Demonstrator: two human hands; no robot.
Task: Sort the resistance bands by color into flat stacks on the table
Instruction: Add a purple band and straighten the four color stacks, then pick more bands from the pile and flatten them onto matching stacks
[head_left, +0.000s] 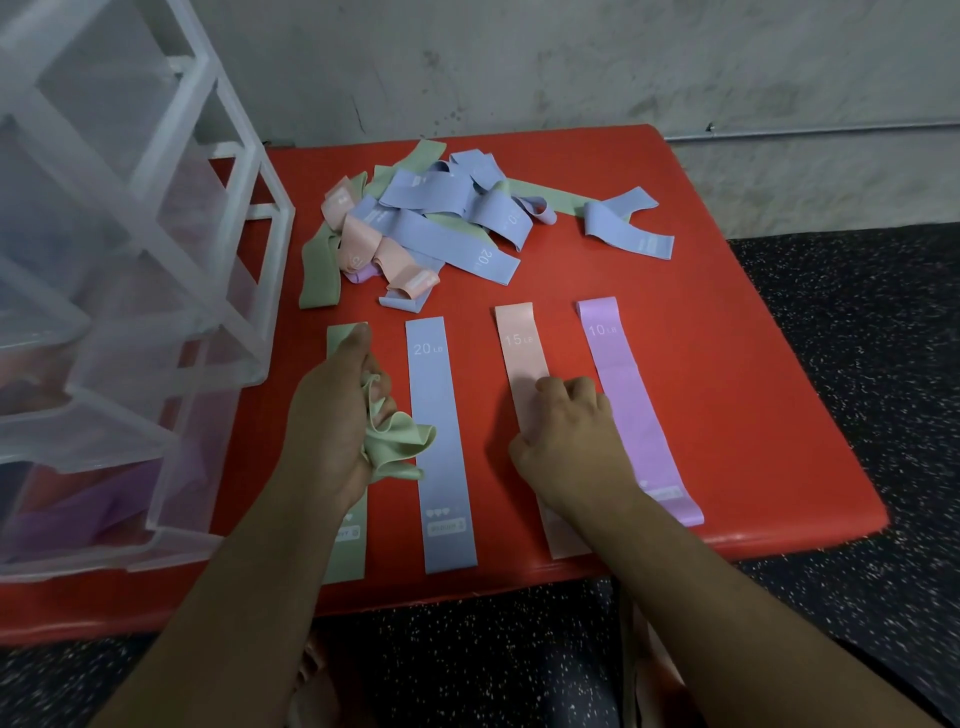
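Note:
Four bands lie flat side by side on the red table (727, 322): a green band (347, 564), a blue band (439, 431) marked 20 LB, a pink band (522, 358) marked 15 LB and a purple band (631, 410) marked 10 LB. My left hand (332, 426) grips a crumpled green band (397, 439) above the flat green one. My right hand (566, 441) rests with curled fingers on the pink band. A tangled pile of bands (431, 223) in green, blue and pink lies at the back of the table, with a separate blue band (628, 228) to its right.
A clear plastic drawer unit (119, 291) stands on the table's left part, with purple material visible in its lowest drawer. A grey wall runs behind the table. Dark speckled floor (857, 338) lies to the right and in front.

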